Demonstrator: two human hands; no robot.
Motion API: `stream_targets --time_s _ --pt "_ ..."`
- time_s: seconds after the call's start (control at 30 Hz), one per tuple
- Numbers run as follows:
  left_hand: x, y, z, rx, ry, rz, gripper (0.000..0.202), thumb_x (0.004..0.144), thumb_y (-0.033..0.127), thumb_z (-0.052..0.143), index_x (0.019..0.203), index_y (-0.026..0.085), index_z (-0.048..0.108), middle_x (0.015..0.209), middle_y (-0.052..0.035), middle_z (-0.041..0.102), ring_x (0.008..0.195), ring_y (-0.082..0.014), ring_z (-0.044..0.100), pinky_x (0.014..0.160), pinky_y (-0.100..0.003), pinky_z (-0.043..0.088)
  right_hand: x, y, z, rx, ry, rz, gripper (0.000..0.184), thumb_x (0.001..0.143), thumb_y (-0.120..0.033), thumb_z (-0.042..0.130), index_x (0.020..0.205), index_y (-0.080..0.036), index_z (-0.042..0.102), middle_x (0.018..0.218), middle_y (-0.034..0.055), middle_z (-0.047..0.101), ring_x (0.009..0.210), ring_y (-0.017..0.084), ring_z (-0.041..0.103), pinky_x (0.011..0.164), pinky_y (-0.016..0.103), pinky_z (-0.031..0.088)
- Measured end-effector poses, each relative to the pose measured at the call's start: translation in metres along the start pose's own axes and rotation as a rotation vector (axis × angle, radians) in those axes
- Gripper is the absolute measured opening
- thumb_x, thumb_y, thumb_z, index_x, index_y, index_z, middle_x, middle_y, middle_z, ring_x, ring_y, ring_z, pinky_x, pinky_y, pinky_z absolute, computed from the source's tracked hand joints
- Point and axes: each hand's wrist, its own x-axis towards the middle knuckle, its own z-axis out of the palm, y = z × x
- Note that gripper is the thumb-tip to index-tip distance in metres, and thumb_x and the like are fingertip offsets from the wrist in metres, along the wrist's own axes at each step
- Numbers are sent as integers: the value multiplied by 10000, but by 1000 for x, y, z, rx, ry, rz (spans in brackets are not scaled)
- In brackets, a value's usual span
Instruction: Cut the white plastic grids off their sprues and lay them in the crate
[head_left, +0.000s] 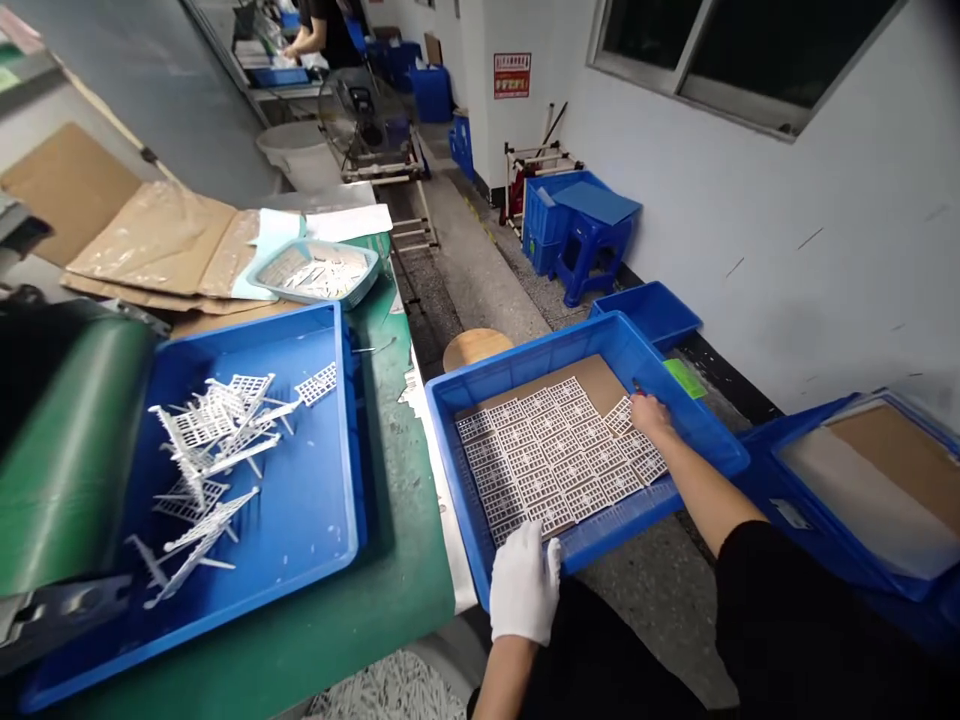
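A blue tray (480,385), lined with brown cardboard (600,378), holds rows of flat white grid pieces (551,445). My left hand (525,585), in a white glove, lies at the near rim of this tray, thumb apart from the fingers, fingertips by the nearest grids. At the tray's right side, my bare right hand (651,415) is closed on a small red-handled tool (637,390) with a dark tip; most of it is hidden. Its fingers are beside a slightly tilted grid piece (619,415); whether they grip it too, I cannot tell.
On the green table (397,480) at left, another blue tray (300,520) holds jumbled white grid parts (214,425) near a green conveyor roller (82,430). A basket (319,270) of small white pieces stands behind. Blue bins (652,312) line the right wall. A co-worker (326,30) works far back.
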Motion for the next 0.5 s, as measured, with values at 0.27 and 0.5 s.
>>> stream_targets --time_s 0.27,0.5 --pt "2 5 -4 24 -48 3 251 1010 324 425 1198 207 544 1156 -82 660 1055 -234 628 847 -375 491 1 7 21 -134 -45 3 395 974 -431 581 1259 -157 577 1260 111 593 1091 230 610 943 447 535" --pt "5 6 -7 16 -66 -1 225 1013 312 409 1169 203 529 1125 -71 660 1017 -231 625 818 -385 466 -19 25 31 -215 -168 -21 457 935 -509 615 1206 -141 609 1202 108 628 1081 233 619 953 450 520"
